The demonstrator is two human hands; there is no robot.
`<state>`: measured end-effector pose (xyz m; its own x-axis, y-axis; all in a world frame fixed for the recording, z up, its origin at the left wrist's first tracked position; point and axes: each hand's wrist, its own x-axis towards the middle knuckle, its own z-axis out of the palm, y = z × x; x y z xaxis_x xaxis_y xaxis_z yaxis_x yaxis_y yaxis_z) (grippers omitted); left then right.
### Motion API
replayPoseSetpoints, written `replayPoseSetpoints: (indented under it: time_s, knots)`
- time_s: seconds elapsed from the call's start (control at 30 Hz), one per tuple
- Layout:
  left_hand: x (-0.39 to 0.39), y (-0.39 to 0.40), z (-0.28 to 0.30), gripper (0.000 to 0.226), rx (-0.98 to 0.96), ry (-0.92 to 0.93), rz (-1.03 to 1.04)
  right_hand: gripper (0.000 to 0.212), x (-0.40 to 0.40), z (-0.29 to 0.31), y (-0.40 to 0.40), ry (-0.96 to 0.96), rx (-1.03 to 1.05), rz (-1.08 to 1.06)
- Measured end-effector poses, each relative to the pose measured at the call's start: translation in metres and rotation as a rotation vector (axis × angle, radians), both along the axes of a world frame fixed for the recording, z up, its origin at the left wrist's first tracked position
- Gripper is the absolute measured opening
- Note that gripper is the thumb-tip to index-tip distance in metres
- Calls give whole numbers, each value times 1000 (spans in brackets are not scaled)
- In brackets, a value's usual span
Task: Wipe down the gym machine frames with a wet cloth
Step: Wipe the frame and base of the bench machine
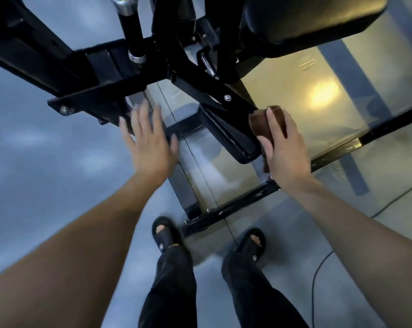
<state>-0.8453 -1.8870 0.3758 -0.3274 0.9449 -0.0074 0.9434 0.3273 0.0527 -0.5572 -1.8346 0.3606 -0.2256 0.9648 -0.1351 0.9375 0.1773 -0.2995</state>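
Right hand (285, 147) grips the folded brown cloth (263, 125) (soft, limp, likely slick when wet, so keep it bunched under thumb and fingers) right of centre against the black seat pad (226, 134) edge; left hand (148, 138) spread wide, holding nothing, blurred, near the black frame (93, 98).

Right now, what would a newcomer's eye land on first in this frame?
Probably the right hand at centre right, pressing a brown cloth against the end of a black machine frame arm. Next, the left hand, spread open and blurred below the frame's crossbar. Lower down, two black sandals stand on the glossy floor.
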Motion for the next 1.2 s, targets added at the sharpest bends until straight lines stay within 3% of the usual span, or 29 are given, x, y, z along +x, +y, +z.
replayPoseSetpoints:
  time_s: [0.1,0.3,0.47,0.57,0.67,0.73,0.8,0.93,1.0,1.07,1.13,1.2]
  knots:
    - [49,-38,-25,57,-165,-243,63,59,18,-4,-14,268,-104,-164]
    - [112,-81,-53,23,-392,-1097,446,52,27,-42,-77,994,-816,-919]
    - [117,-117,-66,32,-481,-1497,622,106,-7,-84,-139,1245,-961,-975]
    - [104,-142,-72,29,-534,-1569,604,99,-32,-101,-169,1304,-995,-988]
    - [88,-167,-87,49,-648,-1713,677,82,-56,-122,-201,1348,-902,-1102]
    - [80,-181,-96,49,-693,-1709,640,68,-72,-132,-221,1366,-804,-1167]
    - [79,-194,-108,31,-684,-1651,589,59,-82,-147,-236,1362,-704,-1199]
    - [84,-215,-145,28,-653,-1712,606,86,-77,-177,-253,1405,-549,-1305]
    - [91,-221,-169,29,-624,-1741,659,86,-67,-197,-260,1439,-540,-1319]
    - [103,-225,-200,27,-510,-1588,559,81,-55,-227,-266,1427,-587,-1313]
    - [114,-226,-229,24,-336,-1241,236,77,-45,-251,-269,1421,-700,-1278]
    - [125,-222,-255,25,-263,-1046,-45,58,-32,-275,-264,1396,-807,-1214]
